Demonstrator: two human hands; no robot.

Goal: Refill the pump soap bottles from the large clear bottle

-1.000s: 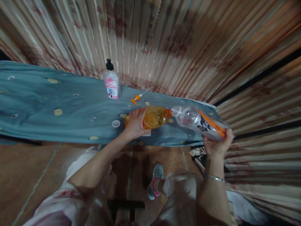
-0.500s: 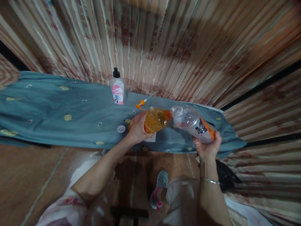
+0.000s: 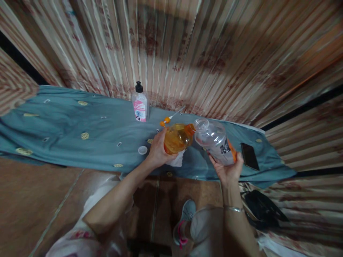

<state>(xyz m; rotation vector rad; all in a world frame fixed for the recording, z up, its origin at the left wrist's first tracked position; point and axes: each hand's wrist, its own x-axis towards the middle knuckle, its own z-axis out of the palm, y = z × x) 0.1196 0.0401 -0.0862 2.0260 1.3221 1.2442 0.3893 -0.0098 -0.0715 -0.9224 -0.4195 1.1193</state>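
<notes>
My left hand (image 3: 158, 151) is wrapped round an orange bottle (image 3: 177, 138) with amber liquid in it, tilted so that its neck points right. That neck is at the open mouth of a clear plastic bottle (image 3: 210, 135) with an orange and white label. From below, my right hand (image 3: 226, 169) grips this clear bottle, which leans with its mouth up and to the left. Behind the left hand an orange pump head (image 3: 166, 120) with a thin tube lies on the cloth. Left of that hand is a round white cap (image 3: 142, 150). Whether liquid flows between the bottles, I cannot tell.
A blue-green patterned cloth (image 3: 61, 125) covers the narrow table. Toward the back stands a clear bottle with a black top and pink label (image 3: 139, 107). White paper (image 3: 177, 160) lies below the orange bottle, and a dark phone (image 3: 249, 156) at the right. Pleated curtains (image 3: 166, 53) rise behind.
The clear bottle has come slightly left with my right hand and stands more upright, and the phone beside it now shows. The camera view has shifted a little. Both hands keep their grip.
</notes>
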